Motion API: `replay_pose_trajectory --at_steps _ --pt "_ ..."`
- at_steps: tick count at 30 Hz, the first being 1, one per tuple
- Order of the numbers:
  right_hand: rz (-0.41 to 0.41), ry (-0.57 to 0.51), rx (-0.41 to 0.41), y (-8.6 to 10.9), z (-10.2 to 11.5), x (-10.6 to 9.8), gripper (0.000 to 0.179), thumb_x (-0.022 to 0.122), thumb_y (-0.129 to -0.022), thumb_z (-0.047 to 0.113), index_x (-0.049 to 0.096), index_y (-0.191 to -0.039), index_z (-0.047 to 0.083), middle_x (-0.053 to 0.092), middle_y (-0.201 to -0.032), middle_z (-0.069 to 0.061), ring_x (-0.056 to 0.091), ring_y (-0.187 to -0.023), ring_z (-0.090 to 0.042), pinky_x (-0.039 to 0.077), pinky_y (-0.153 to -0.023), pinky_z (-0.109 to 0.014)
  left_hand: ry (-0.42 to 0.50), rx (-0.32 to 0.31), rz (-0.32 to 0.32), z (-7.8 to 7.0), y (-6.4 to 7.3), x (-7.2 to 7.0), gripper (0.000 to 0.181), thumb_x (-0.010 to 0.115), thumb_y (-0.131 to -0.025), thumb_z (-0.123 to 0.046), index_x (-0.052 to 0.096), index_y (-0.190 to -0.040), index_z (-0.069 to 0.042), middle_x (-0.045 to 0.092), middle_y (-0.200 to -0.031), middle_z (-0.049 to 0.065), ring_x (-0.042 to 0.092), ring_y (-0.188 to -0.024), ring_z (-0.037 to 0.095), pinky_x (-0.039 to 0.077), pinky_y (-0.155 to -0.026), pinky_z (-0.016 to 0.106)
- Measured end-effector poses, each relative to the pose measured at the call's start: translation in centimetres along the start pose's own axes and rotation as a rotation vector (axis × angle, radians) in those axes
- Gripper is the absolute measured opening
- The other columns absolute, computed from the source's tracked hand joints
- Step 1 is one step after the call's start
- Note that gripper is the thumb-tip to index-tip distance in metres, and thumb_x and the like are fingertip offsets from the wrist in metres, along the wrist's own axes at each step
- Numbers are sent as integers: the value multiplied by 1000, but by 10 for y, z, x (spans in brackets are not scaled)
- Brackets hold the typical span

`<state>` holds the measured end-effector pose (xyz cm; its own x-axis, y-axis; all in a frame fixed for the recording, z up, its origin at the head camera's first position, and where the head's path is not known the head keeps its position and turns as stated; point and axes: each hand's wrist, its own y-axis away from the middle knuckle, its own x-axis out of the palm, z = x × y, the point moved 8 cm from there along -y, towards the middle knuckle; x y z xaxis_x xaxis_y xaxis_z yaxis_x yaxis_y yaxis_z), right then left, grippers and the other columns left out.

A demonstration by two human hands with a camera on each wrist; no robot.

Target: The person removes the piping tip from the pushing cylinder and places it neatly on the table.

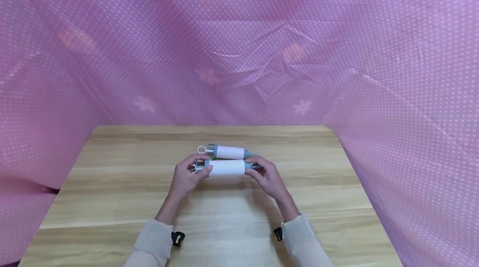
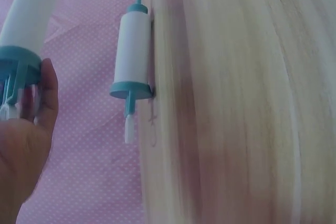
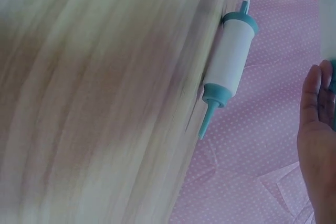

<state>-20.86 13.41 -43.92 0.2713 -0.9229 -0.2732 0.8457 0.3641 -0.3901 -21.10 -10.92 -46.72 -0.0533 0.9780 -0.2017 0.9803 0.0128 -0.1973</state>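
Note:
Both hands hold a white syringe with blue-green end caps, level and raised above the tabletop. My left hand grips its plunger end, thumb on the near side of the cap, partly covering the ring handle. At the other end, the fingers and thumb of my right hand pinch around the nozzle cap. A second syringe of the same kind lies on the table just beyond, nozzle also to the right. The left wrist view shows this lying syringe apart from the held syringe.
The wood-grain table has its far edge a short way behind the lying syringe. Pink dotted cloth hangs behind the table and along both sides. Dark bands with small devices sit at both sleeve cuffs.

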Motion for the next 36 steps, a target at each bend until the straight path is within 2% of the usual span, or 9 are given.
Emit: replay_pose_trajectory --at_steps 3,8,12,15,20,25,29,33,36 --pt "10 7 -47 -2 6 2 27 69 -87 -16 63 -113 -13 64 -116 -29 64 -103 -23 58 -85 -47 -2 -50 -29 16 -4 -3 26 79 -89 -10 72 -111 2 70 -116 19 58 -82 17 49 -64 21" --pt "11 40 -93 -6 11 2 29 70 -85 -17 64 -113 -13 64 -115 -28 64 -103 -22 58 -86 -44 31 -43 -20 15 -6 -5 28 78 -91 -16 71 -113 0 69 -114 16 62 -91 18 55 -69 24" --pt "12 47 -36 -6 6 -1 29 71 -86 -14 65 -114 -11 64 -118 -26 63 -105 -19 58 -87 -47 60 -30 13 12 -7 -2 28 77 -92 -17 71 -113 -1 69 -113 18 64 -92 20 58 -71 27" --pt "13 55 7 -5 -7 -4 33 72 -87 -11 63 -119 -9 63 -120 -24 63 -103 -21 57 -86 -50 69 -40 7 12 -7 -2 27 78 -91 -18 71 -112 -2 68 -111 18 65 -91 21 59 -71 29" --pt "-11 23 72 -5 -26 -8 37 70 -92 -5 61 -127 -5 62 -120 -24 64 -101 -30 57 -85 -41 64 -33 2 10 -8 -3 32 79 -90 -19 70 -114 1 69 -111 18 65 -91 25 60 -70 30" --pt "-33 -43 175 -6 -35 -9 27 61 -102 9 64 -126 -2 66 -112 -20 68 -94 -36 59 -82 -44 57 -17 -4 6 -8 -5 31 78 -90 -17 70 -114 0 69 -111 18 64 -90 25 59 -70 29" --pt "-20 -56 213 -6 -39 -8 24 59 -104 13 65 -122 -2 68 -104 -17 70 -86 -34 60 -78 -45 66 -11 -2 4 -8 -6 29 77 -91 -14 70 -115 0 69 -112 18 64 -90 21 58 -69 27" --pt "0 -96 221 -6 -39 -6 24 61 -102 9 64 -122 -3 66 -106 -18 70 -86 -30 59 -80 -50 62 -16 11 -15 -3 -6 27 75 -91 -7 69 -115 3 67 -112 22 64 -90 19 58 -70 26" --pt "17 -102 233 -5 -39 -6 25 65 -99 6 64 -123 -2 64 -110 -19 68 -91 -28 59 -81 -44 52 -34 13 -29 1 -7 26 74 -91 -5 69 -115 5 67 -112 24 64 -90 21 58 -70 26"
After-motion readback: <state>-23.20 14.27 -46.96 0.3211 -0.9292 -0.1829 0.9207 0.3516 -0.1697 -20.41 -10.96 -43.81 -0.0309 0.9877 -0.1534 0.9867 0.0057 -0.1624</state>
